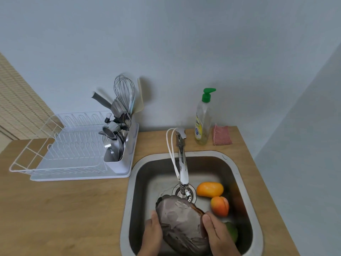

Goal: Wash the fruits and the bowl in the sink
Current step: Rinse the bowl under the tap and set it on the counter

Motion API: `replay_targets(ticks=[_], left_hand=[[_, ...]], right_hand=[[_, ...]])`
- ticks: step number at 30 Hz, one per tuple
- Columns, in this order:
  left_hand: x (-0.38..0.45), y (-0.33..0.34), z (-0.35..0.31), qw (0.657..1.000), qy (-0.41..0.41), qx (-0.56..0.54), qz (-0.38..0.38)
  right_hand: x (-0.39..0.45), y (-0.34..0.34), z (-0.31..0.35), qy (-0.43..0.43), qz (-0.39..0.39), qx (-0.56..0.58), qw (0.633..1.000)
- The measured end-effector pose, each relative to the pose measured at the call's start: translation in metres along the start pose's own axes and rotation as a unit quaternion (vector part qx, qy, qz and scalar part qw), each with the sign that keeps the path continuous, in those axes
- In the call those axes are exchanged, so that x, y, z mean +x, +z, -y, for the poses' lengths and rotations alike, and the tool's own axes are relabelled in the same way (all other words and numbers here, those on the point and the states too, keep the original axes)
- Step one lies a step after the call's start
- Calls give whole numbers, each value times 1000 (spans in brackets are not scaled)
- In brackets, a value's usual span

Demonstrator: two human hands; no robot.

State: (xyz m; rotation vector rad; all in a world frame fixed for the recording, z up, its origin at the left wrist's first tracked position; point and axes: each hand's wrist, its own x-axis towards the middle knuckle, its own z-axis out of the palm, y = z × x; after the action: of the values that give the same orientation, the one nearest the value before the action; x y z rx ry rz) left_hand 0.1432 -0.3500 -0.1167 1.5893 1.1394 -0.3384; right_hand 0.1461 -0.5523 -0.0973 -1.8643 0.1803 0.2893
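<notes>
A dark brown bowl (pixel 180 221) is tilted inside the steel sink (pixel 238 170), under the spout of the tap (pixel 182 163), and water runs onto it. My left hand (pixel 152 235) grips the bowl's left side and my right hand (pixel 218 236) grips its right side. An orange fruit (pixel 210 189) lies on the sink floor to the right of the drain. A smaller orange-red fruit (pixel 220 206) lies just below it. A green fruit (pixel 232 230) lies partly hidden behind my right hand.
A white dish rack (pixel 60 154) with a utensil holder full of cutlery and a whisk stands on the wooden counter (pixel 64 209) at the left. A dish soap bottle (pixel 202 119) and a pink sponge (pixel 222 134) stand behind the sink.
</notes>
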Motion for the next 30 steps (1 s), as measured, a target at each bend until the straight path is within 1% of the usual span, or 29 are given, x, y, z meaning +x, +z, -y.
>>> replay_targets(ticks=[1,3,4,5,6,8,9,11,13,15,16,17,18,20,21,23,24,25,26,27,29,30], left_hand=[[6,6,-2,1000,-16,-26,6],[5,11,-8,991,-74,-106,25],[5,14,-10,985,-99,-141,30],[10,16,-8,976,-104,-186,40],[13,19,-7,968,-111,-224,28],[16,23,-8,957,-132,-257,13],[13,23,-10,954,-130,-270,27],[21,27,-3,954,-139,-266,15],[17,29,-1,953,-144,-265,-28],[14,26,0,955,-141,-254,-63],[17,27,3,955,-139,-248,-86],[14,25,4,957,-131,-243,-91],[8,24,1,958,-124,-241,-94],[7,26,4,964,-106,-219,-105],[9,27,8,970,-92,-199,-105],[4,25,11,984,-47,-150,-86],[4,24,12,987,-32,-130,-86],[1,22,11,987,-31,-129,-87],[-1,20,8,985,-35,-143,-88],[-5,20,5,982,-47,-160,-90],[-11,19,1,974,-70,-196,-89],[-13,18,0,971,-79,-209,-91]], right_hand=[[3,0,6,13,10,32,999],[18,4,5,63,-9,98,993],[29,7,-2,91,-20,107,990],[40,9,-6,120,-31,113,986],[52,11,-12,147,-38,122,981],[75,14,-19,192,-44,136,971],[83,15,-17,199,-48,125,971],[95,17,-14,171,-53,62,982],[94,20,-8,112,-39,-22,993],[88,23,-13,53,-21,-116,992],[84,24,-18,24,-16,-180,983],[78,26,-21,-15,1,-249,968],[69,29,-23,-68,35,-311,947],[48,42,-23,-181,110,-412,886],[39,51,-19,-236,136,-440,856],[35,73,-6,-316,188,-477,798],[45,83,2,-337,212,-482,780],[58,91,13,-342,224,-483,775],[71,95,25,-333,236,-472,781],[82,95,38,-298,248,-461,798],[100,85,53,-248,214,-451,830],[105,76,54,-220,185,-435,853]])
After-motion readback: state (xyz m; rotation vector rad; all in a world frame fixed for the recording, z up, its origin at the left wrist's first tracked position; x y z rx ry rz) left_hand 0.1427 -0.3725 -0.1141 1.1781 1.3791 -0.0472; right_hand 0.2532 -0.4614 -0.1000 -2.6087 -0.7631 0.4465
